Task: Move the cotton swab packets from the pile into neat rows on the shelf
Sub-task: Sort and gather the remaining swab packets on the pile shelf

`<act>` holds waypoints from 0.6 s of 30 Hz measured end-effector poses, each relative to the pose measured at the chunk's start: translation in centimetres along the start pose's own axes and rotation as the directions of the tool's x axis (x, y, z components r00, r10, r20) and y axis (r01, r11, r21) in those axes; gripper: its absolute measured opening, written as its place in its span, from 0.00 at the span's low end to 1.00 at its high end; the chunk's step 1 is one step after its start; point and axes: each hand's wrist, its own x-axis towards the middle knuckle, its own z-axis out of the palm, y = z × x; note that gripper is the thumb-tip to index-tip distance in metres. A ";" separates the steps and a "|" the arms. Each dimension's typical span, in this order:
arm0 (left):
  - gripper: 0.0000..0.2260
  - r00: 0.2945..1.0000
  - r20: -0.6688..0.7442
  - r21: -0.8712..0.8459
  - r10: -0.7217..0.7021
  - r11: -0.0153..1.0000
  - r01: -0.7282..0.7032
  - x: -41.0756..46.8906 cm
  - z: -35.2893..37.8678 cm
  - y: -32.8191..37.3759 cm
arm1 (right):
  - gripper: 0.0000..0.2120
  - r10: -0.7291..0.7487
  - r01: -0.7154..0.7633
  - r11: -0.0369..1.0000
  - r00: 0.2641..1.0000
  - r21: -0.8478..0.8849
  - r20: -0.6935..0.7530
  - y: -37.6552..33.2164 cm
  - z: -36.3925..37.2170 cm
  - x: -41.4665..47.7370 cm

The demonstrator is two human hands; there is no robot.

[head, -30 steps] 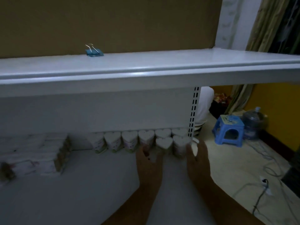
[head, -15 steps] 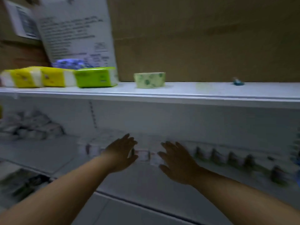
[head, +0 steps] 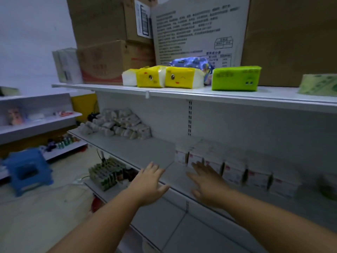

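Pile (head: 116,125): swab pkts heaped at back of mid shelf (head: 131,148), 10 o'clock from hands, well apart.
Row (head: 235,169): pkts lined up, 3 o'clock of R hand (head: 207,183).
R hand: fingers spread, empty; tips just beside nearest pkt, contact unclear.
L hand (head: 149,183): fingers straight, empty, at shelf edge.
Tissue packs (head: 182,77): 12 o'clock, upper shelf.

green roll (head: 319,84) cut off rt, carton print (head: 189,28) unreadable, pile (head: 118,125) blurry

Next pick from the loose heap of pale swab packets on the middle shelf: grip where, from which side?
Likely the outermost packet at the right end of the heap of pale swab packets. It sits at the edge, seemingly unburied: come from the right over the white shelf and pinch its flat faces.
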 end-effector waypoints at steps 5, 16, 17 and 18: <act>0.30 0.996 -0.014 0.030 0.088 0.996 -0.088 2.1 0.7 0.3 | 0.31 0.068 -0.067 0.994 0.998 0.089 -0.011 2.1 0.6 -1.3; 0.32 0.836 -0.012 -0.006 0.548 0.836 -0.548 8.6 3.2 21.1 | 0.30 0.377 -0.380 0.922 0.925 0.070 0.046 12.0 0.6 -18.8; 0.31 0.818 -0.027 -0.027 0.574 0.818 -0.575 8.7 3.4 23.3 | 0.30 0.406 -0.409 0.910 0.912 0.071 0.057 13.1 0.5 -20.7; 0.31 0.802 -0.038 -0.035 0.597 0.801 -0.598 8.7 3.6 25.4 | 0.30 0.435 -0.439 0.896 0.898 0.071 0.064 14.3 0.4 -22.6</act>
